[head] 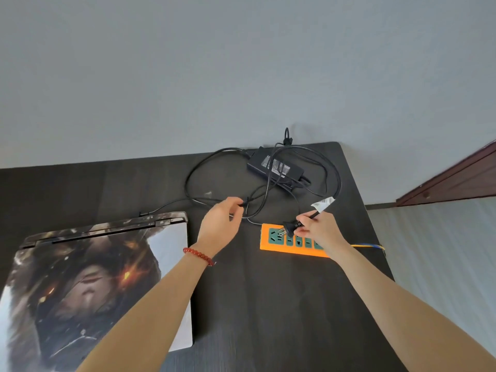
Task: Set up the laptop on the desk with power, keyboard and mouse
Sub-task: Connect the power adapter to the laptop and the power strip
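A closed laptop with a picture skin on its lid lies at the left of the dark desk. A thin cable is plugged into its back edge. The black power brick rests at the back of the desk among loops of black cable. My left hand pinches a stretch of that cable. My right hand holds the black plug, its prongs just above the left sockets of the orange power strip. No keyboard or mouse is visible.
A grey wall rises behind the desk. The desk's right edge runs diagonally past the power strip, with pale floor and a brown skirting board beyond. A yellow-blue lead leaves the strip to the right. A white tag hangs on the plug's cable.
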Tool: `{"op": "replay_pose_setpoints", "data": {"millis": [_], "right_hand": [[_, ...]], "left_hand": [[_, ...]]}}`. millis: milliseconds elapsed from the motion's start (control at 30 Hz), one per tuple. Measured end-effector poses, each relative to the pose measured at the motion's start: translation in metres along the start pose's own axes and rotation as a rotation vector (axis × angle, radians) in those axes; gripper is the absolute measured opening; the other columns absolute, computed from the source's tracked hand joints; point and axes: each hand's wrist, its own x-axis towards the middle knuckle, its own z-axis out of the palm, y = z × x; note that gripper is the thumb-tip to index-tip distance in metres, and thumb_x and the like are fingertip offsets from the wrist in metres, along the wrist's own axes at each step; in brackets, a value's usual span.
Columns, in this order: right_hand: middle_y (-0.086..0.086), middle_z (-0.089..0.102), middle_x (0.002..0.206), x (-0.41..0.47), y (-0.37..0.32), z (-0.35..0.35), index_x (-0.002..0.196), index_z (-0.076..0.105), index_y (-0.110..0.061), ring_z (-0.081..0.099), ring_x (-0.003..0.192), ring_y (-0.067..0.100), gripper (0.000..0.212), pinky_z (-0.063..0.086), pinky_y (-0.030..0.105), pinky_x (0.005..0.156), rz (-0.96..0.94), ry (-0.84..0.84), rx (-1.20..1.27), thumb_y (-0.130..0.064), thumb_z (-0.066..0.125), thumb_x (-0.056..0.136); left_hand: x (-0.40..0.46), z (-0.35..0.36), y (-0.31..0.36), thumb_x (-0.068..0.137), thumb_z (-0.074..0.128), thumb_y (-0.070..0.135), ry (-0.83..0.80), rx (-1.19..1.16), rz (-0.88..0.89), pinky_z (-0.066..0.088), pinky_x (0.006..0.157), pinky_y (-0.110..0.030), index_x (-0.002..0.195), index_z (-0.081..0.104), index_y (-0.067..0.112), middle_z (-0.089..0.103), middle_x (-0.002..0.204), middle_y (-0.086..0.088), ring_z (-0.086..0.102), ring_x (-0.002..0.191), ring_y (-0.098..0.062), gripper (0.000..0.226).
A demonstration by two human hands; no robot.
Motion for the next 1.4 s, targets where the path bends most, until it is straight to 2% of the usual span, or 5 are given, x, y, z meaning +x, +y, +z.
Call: {"op": "replay_pose_setpoints", "data": {"millis": [233,500,933,1200,1400], "right_hand": [[0.018,0.066,0.083,-0.002,-0.002,0.004,0.097,0.059,0.002,0.067,0.072,0.024,0.014,0.055,0.029,0.073,-0.028,0.024,-0.052,-0.007,0.051,0.09],[0.01,0.065,0.072,-0.001,0.0,0.003,0.092,0.061,-0.002,0.067,0.063,0.015,0.012,0.054,0.015,0.057,-0.057,0.008,-0.111,-0.009,0.051,0.09],[0.009,0.065,0.072,0.003,0.001,0.01,0.082,0.06,-0.006,0.06,0.05,0.004,0.018,0.046,0.005,0.044,-0.17,0.125,-0.328,-0.02,0.055,0.09],[0.014,0.068,0.084,-0.008,0.001,0.017,0.095,0.065,-0.003,0.064,0.074,0.022,0.027,0.05,0.03,0.064,-0.396,0.177,-0.648,-0.025,0.051,0.092],[0.007,0.066,0.084,-0.016,0.005,0.027,0.094,0.065,-0.009,0.054,0.066,0.012,0.03,0.036,0.02,0.051,-0.556,0.25,-0.796,-0.036,0.053,0.089]], "left_hand": [[-0.045,0.043,-0.016,0.088,0.056,0.02,-0.026,-0.023,-0.035,0.039,0.086,-0.019,0.116,0.059,0.017,0.061,0.116,0.0,0.052,0.108,-0.011,0.028],[-0.048,0.057,-0.01,0.09,0.053,0.029,-0.165,0.126,0.055,0.032,0.106,-0.037,0.137,0.039,0.021,0.043,0.141,0.005,0.031,0.131,-0.014,0.05],[-0.032,0.069,-0.007,0.088,0.057,0.03,-0.147,0.181,0.081,0.031,0.101,-0.037,0.137,0.039,0.025,0.047,0.139,0.007,0.032,0.126,-0.016,0.052],[-0.033,0.072,-0.011,0.088,0.055,0.034,-0.125,0.213,0.107,0.031,0.101,-0.037,0.137,0.04,0.026,0.047,0.139,0.009,0.033,0.126,-0.016,0.051],[-0.031,0.07,-0.012,0.087,0.057,0.035,-0.122,0.198,0.099,0.029,0.101,-0.038,0.135,0.042,0.027,0.049,0.137,0.009,0.031,0.126,-0.016,0.051]]}}
